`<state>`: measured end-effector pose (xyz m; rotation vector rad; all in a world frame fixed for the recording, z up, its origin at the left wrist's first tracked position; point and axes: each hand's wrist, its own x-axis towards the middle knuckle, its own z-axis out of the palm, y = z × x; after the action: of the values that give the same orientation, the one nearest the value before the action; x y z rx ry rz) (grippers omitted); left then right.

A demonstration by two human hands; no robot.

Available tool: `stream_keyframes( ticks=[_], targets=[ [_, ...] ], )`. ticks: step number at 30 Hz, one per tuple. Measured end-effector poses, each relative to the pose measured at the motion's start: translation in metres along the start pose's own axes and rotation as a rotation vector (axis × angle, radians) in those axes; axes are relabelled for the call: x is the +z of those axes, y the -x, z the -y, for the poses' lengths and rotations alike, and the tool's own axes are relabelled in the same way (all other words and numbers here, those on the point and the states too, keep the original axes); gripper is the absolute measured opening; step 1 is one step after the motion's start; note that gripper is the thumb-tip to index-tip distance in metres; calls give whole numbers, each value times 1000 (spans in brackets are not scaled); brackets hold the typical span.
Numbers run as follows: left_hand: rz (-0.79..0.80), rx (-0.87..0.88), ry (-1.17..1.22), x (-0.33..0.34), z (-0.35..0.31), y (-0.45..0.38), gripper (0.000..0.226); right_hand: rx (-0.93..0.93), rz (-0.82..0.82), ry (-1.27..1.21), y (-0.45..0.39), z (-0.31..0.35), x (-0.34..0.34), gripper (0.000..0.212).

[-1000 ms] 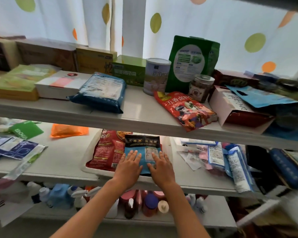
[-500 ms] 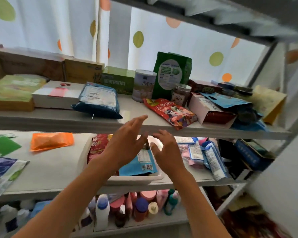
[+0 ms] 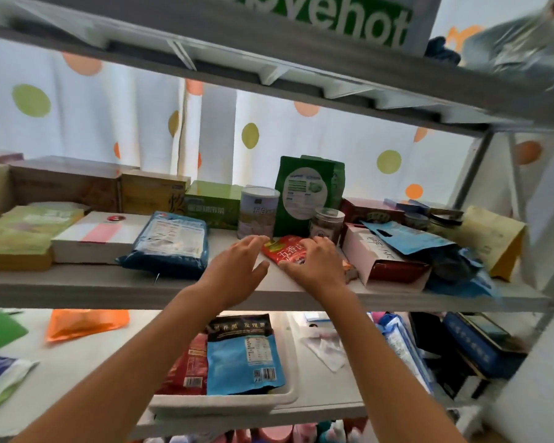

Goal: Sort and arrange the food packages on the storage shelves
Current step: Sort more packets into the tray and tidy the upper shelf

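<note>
Two hands of mine are up at the middle shelf (image 3: 77, 282), on either side of the red snack pouch (image 3: 287, 251), a flat, glossy foil packet with yellow and white print lying near the shelf's front edge. My right hand (image 3: 314, 266) lies over its right half, fingers bent down onto the crinkled film; whether they have closed on it I cannot tell. My left hand (image 3: 237, 270) hovers just beside the pouch's left end, fingers spread and relaxed, holding nothing.

Behind the pouch stand a round white tin (image 3: 258, 212), a tall green stand-up bag (image 3: 307, 193) and a small clear jar (image 3: 328, 222). To the left lies a soft blue-and-white pillow pack (image 3: 170, 244), then a flat white box (image 3: 103, 236); to the right a pink carton (image 3: 378, 260) lies open-ended under a blue pouch (image 3: 406, 238).

A second ago both palms were pressed flat on the blue-and-black packet (image 3: 243, 356) down in the white tray (image 3: 221, 407) on the shelf below; half a second ago they were lifting clear of it. Now they have risen to the shelf above, and the packet stays in the tray beside a red one (image 3: 189, 369).

Shelves are pale grey boards on a metal frame, smooth and matte. Behind them hangs a white curtain (image 3: 109, 123) dotted green and orange, with light coming through it.
</note>
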<state>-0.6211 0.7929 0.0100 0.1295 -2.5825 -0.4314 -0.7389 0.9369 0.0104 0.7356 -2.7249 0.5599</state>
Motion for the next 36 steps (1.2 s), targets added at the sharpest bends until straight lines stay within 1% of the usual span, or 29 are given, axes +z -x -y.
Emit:
stream_keyframes(
  ticks=[2, 4, 6, 7, 10, 12, 14, 18, 26, 30, 32, 34, 36],
  targets=[
    [46, -24, -36, 11, 0, -9, 57, 81, 105, 65, -15, -10, 4, 106],
    [92, -68, -61, 23, 7, -14, 64, 159, 188, 77, -24, -17, 10, 120],
    [114, -131, -89, 37, 16, -19, 68, 187, 201, 94, -30, -23, 15, 125],
    [128, -151, -128, 44, 21, -21, 66, 192, 205, 100, -32, -25, 18, 126],
    [147, -110, -253, 60, 30, -27, 51, 214, 253, 106, -38, -27, 28, 131],
    [145, -81, -280, 64, 33, -31, 45, 231, 264, 111, -40, -27, 32, 132],
    [136, -76, -275, 66, 37, -32, 44, 224, 239, 138, -40, -26, 33, 127],
    [123, -85, -244, 68, 38, -27, 42, 220, 193, 151, -32, -19, 33, 110],
    [97, -91, -254, 61, 25, -7, 41, 192, 93, 109, -5, -8, 28, 72],
    [108, -108, -205, 57, 15, 12, 44, 198, 1, 68, 19, 0, 26, 61],
    [112, -131, -77, 55, 8, 23, 50, 205, -41, 17, 30, 6, 23, 59],
    [56, -199, 189, 54, 1, 29, 58, 216, -70, -93, 38, 10, 20, 55],
    [4, -233, 467, 49, -8, 36, 60, 225, -116, -288, 49, 11, 17, 47]
  ],
)
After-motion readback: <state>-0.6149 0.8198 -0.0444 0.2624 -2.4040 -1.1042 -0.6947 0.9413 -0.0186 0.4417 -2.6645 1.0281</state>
